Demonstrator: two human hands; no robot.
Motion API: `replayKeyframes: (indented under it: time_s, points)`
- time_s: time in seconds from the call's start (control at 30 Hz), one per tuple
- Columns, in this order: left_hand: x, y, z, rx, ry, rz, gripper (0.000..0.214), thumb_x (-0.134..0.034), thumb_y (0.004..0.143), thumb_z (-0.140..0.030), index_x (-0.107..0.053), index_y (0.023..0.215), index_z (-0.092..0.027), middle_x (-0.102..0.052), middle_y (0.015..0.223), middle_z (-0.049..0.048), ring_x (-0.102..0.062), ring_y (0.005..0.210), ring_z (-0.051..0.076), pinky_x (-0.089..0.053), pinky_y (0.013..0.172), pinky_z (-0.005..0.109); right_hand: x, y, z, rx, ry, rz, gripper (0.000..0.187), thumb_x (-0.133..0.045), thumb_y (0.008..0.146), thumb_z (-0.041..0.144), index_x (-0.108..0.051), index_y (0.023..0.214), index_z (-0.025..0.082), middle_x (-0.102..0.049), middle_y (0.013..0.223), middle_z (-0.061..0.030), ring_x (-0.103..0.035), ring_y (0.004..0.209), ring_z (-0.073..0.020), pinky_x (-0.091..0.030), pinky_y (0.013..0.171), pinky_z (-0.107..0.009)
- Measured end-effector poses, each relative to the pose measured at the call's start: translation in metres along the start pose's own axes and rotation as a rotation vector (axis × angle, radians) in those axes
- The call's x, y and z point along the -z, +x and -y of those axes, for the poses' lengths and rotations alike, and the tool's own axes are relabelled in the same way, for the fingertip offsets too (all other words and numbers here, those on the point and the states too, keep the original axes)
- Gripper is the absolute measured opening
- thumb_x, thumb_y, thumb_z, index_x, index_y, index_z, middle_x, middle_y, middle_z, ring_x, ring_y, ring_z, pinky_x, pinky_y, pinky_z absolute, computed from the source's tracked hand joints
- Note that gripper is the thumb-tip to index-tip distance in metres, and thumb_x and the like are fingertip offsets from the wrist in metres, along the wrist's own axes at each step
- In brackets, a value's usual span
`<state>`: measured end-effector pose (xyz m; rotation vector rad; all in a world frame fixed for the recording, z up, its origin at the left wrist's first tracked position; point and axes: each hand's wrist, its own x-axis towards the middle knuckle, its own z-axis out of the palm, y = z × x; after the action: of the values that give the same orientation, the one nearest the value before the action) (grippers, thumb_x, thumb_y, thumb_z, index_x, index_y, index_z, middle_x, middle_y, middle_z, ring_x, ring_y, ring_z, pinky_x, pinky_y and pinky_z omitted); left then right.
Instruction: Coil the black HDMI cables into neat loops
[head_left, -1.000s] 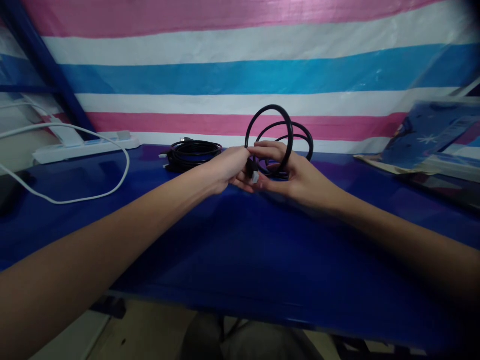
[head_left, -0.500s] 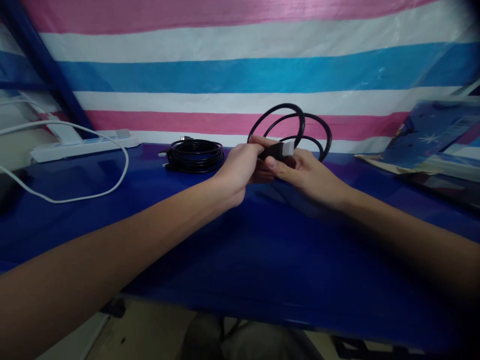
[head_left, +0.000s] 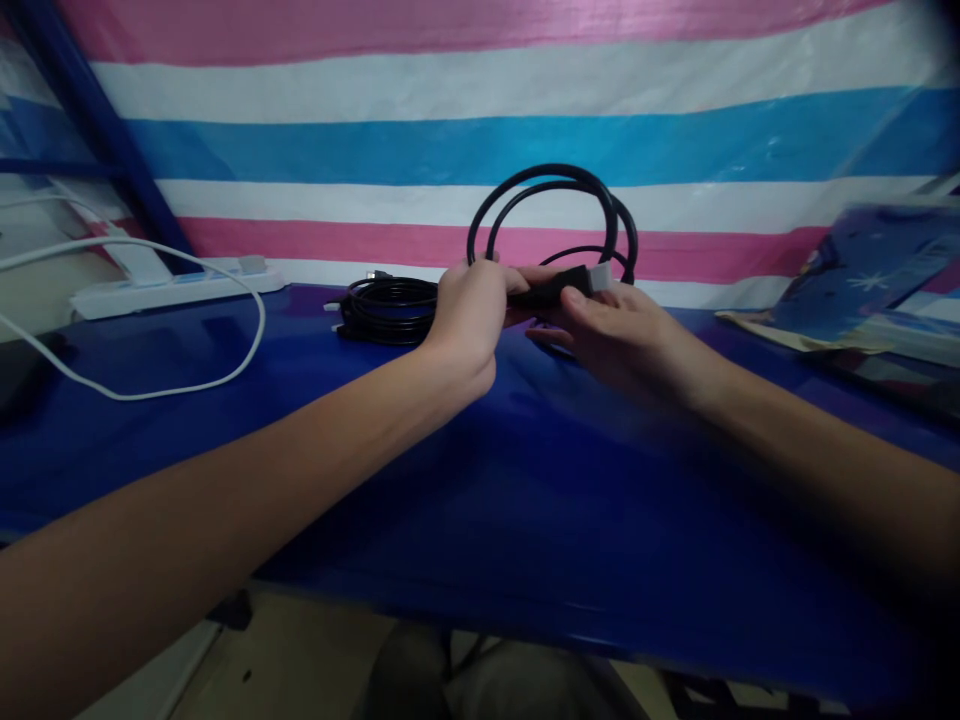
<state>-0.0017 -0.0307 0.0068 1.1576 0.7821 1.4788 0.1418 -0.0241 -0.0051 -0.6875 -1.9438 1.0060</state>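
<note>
A thick black cable [head_left: 555,172] rises in loops above my two hands over the blue table. Its plug, with a black body and a pale rectangular tip [head_left: 600,277], points to the right. My left hand [head_left: 474,310] is closed around the cable behind the plug, back of the hand toward me. Close beside it, my right hand [head_left: 622,325] grips the plug end, its thumb lying against the black body. Part of the cable and most of the right fingers are hidden by the hands. A thin coiled black cable [head_left: 390,308] lies on the table just left of my left hand.
On the left stand a white power strip [head_left: 180,288] with a plugged-in adapter and a white cord [head_left: 259,330] looping over the blue table [head_left: 525,500]. At the right edge lies a blue printed package [head_left: 847,270]. A striped sheet [head_left: 450,90] hangs behind.
The cable's loops stand higher and have shifted left. The plug has moved slightly up and right in my right hand, while my left hand keeps its hold.
</note>
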Motion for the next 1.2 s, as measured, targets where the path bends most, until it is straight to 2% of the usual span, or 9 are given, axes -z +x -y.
replayKeyframes:
  time_s: [0.2,0.43,0.57,0.7,0.8,0.9,1.03,1.13,1.2]
  points:
    - [0.008,0.009,0.001,-0.014,-0.022,0.001,0.012,-0.051,0.059,-0.010,-0.048,0.069,-0.016,-0.062,0.081,0.0036,-0.061,0.090,0.017,-0.048,0.087,0.033,0.000,0.001,0.006,-0.066,0.128,-0.131,0.033,-0.047,0.091,0.052,-0.061,0.095,0.023,-0.066,0.113,-0.0078,-0.058,0.114,-0.0247,-0.050,0.091,-0.043]
    - [0.004,0.006,-0.006,-0.044,-0.010,0.087,0.020,-0.051,0.060,-0.001,-0.042,0.054,-0.017,-0.045,0.055,-0.0028,-0.049,0.060,0.009,-0.049,0.077,0.028,-0.004,0.005,0.016,-0.046,0.365,-0.405,0.030,-0.056,0.090,0.034,-0.052,0.064,0.019,-0.058,0.062,0.0005,-0.060,0.067,-0.0124,-0.052,0.085,-0.032]
    - [0.001,0.002,-0.008,-0.014,-0.024,0.153,0.023,-0.048,0.063,0.001,-0.040,0.051,-0.017,-0.044,0.055,-0.0022,-0.048,0.057,0.008,-0.049,0.072,0.027,0.000,0.006,0.019,-0.071,0.261,-0.418,0.022,-0.060,0.084,0.025,-0.052,0.063,0.020,-0.051,0.054,0.0016,-0.056,0.058,-0.0132,-0.052,0.075,-0.031]
    - [0.001,0.001,-0.007,0.095,-0.033,0.195,0.021,-0.045,0.061,0.000,-0.038,0.049,-0.016,-0.044,0.056,-0.0012,-0.049,0.054,0.008,-0.047,0.065,0.027,0.001,0.003,0.023,-0.203,0.353,-0.464,0.018,-0.060,0.070,0.003,-0.053,0.068,0.020,-0.039,0.041,0.0063,-0.041,0.042,-0.0092,-0.045,0.058,-0.027]
    - [0.003,0.003,-0.005,0.155,0.009,0.230,0.020,-0.043,0.061,-0.002,-0.038,0.049,-0.016,-0.044,0.057,-0.0003,-0.049,0.051,0.008,-0.047,0.064,0.028,-0.001,0.000,0.026,-0.209,0.303,-0.404,0.020,-0.061,0.069,0.005,-0.050,0.065,0.021,-0.031,0.035,0.0078,-0.030,0.035,-0.0087,-0.038,0.048,-0.029]
    - [0.005,0.005,-0.003,0.147,0.073,0.217,0.016,-0.044,0.059,-0.002,-0.039,0.055,-0.017,-0.044,0.058,-0.0007,-0.047,0.050,0.007,-0.045,0.062,0.028,-0.003,0.001,0.024,-0.182,0.179,-0.393,0.023,-0.064,0.066,0.005,-0.053,0.077,0.022,-0.031,0.039,0.0097,-0.024,0.033,-0.0069,-0.033,0.042,-0.030]
    - [0.004,0.005,0.002,0.003,0.238,0.160,0.022,-0.046,0.057,-0.005,-0.042,0.072,-0.019,-0.044,0.062,-0.0025,-0.046,0.051,0.009,-0.042,0.057,0.028,0.002,0.005,0.012,-0.187,-0.074,-0.620,0.058,-0.068,0.060,0.005,-0.051,0.114,0.019,-0.044,0.051,0.0083,-0.039,0.035,-0.0099,-0.031,0.036,-0.027]
    - [0.005,0.005,0.009,-0.074,0.381,0.196,0.027,-0.047,0.060,-0.009,-0.042,0.083,-0.021,-0.047,0.069,-0.0018,-0.050,0.056,0.012,-0.044,0.058,0.030,0.007,0.006,0.004,-0.132,-0.341,-0.636,0.076,-0.066,0.063,0.007,-0.044,0.135,0.017,-0.058,0.069,0.0012,-0.051,0.046,-0.0133,-0.040,0.045,-0.029]
    - [0.007,0.006,0.013,-0.102,0.497,0.251,0.024,-0.050,0.065,-0.013,-0.043,0.086,-0.022,-0.050,0.071,-0.0006,-0.052,0.058,0.014,-0.044,0.059,0.031,0.009,0.004,0.000,-0.056,-0.502,-0.563,0.072,-0.064,0.066,0.009,-0.047,0.135,0.017,-0.063,0.082,-0.0040,-0.058,0.060,-0.0173,-0.046,0.058,-0.034]
